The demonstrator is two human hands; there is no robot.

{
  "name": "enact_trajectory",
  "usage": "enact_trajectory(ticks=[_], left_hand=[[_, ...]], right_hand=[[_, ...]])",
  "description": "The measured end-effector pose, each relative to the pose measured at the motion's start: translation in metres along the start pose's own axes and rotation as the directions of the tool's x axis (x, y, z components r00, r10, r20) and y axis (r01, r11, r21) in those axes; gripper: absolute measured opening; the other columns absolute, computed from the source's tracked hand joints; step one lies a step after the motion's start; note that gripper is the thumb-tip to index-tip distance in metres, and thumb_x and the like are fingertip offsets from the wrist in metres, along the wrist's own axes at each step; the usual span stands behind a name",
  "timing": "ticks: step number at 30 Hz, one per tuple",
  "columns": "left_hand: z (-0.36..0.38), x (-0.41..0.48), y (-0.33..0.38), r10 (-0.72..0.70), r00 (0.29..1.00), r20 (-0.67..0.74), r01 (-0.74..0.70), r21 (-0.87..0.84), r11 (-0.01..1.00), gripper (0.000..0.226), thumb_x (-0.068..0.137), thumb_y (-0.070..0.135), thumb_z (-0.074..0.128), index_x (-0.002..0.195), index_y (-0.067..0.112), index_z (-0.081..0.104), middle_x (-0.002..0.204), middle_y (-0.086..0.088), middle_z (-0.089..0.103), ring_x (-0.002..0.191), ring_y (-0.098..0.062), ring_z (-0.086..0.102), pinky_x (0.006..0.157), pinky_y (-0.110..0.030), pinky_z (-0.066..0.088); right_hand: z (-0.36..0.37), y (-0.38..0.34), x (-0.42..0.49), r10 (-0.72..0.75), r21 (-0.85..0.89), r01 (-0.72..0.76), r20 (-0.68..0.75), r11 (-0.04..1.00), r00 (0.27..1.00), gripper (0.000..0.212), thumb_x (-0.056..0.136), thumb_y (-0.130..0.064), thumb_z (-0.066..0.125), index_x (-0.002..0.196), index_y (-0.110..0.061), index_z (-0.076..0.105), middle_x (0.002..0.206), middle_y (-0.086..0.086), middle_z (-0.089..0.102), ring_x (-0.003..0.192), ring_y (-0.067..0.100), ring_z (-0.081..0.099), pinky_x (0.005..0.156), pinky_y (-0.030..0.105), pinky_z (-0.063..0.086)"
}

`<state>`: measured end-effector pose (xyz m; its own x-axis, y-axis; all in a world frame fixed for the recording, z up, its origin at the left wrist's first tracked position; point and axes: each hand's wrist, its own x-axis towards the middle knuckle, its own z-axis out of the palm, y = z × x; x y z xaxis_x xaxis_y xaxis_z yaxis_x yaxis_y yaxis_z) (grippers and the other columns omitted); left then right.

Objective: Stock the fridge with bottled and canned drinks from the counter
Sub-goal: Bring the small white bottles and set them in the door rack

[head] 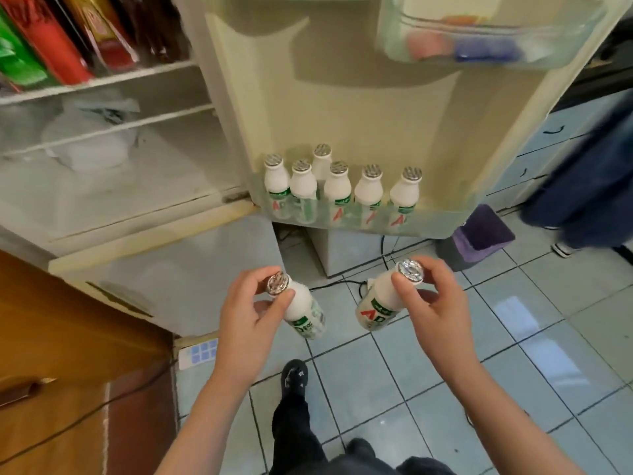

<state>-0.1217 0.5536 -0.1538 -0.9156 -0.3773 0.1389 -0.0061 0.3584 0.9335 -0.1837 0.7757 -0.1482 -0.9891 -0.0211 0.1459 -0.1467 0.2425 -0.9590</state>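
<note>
Left bottle (pixel 303 310) pinched at neck by left hand (pixel 246 317), centre frame; cap tilted upper left, base lower right. Right bottle (pixel 383 303) gripped near cap by right hand (pixel 435 303); cap upper right. Six bottles (pixel 337 190), seemingly upright, held in door shelf (pixel 445 222) above.

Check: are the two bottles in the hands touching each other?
Apart. The head view shows a plain gap of floor tiles between the left bottle and the right bottle.

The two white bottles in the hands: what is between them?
Nothing held. In the head view the gap between the left bottle and the right bottle shows only floor tiles and a black cable lying below.
</note>
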Motion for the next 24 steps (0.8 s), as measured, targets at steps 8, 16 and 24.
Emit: enact_trajectory(ticks=[8,16,24], left_hand=[[-0.033,0.157,0.045,0.257,0.962,0.095,-0.245,-0.116,0.962,0.030,0.076,0.043,0.063,0.104,0.054,0.056,0.107,0.029,0.057,0.103,0.002,0.058,0.080,-0.009,0.047],[-0.027,0.239,0.067,0.478,0.875,0.081,-0.472,-0.077,0.878,0.033,0.082,0.033,0.059,0.113,0.042,0.053,0.110,0.039,0.045,0.105,0.008,0.051,0.089,-0.011,0.043],[0.004,0.268,0.042,0.499,0.862,0.083,-0.506,0.120,0.854,0.034,0.085,0.008,0.065,0.118,0.013,0.057,0.111,0.005,0.050,0.106,0.020,0.039,0.089,-0.001,0.032]], right_hand=[[0.048,-0.062,0.092,-0.163,-0.049,0.155,-0.311,0.987,0.936,0.010,0.082,-0.040,0.059,0.092,-0.039,0.057,0.089,-0.023,0.061,0.084,0.002,0.060,0.068,0.010,0.047],[0.081,-0.089,0.165,-0.223,-0.094,0.209,-0.599,0.973,0.769,0.012,0.086,-0.032,0.060,0.092,-0.039,0.054,0.087,-0.029,0.058,0.083,-0.006,0.056,0.070,0.008,0.045],[0.089,-0.064,0.205,-0.189,-0.203,0.101,-0.484,0.974,0.854,0.022,0.083,-0.043,0.061,0.102,-0.032,0.058,0.093,-0.022,0.061,0.090,0.002,0.061,0.077,0.015,0.047]])
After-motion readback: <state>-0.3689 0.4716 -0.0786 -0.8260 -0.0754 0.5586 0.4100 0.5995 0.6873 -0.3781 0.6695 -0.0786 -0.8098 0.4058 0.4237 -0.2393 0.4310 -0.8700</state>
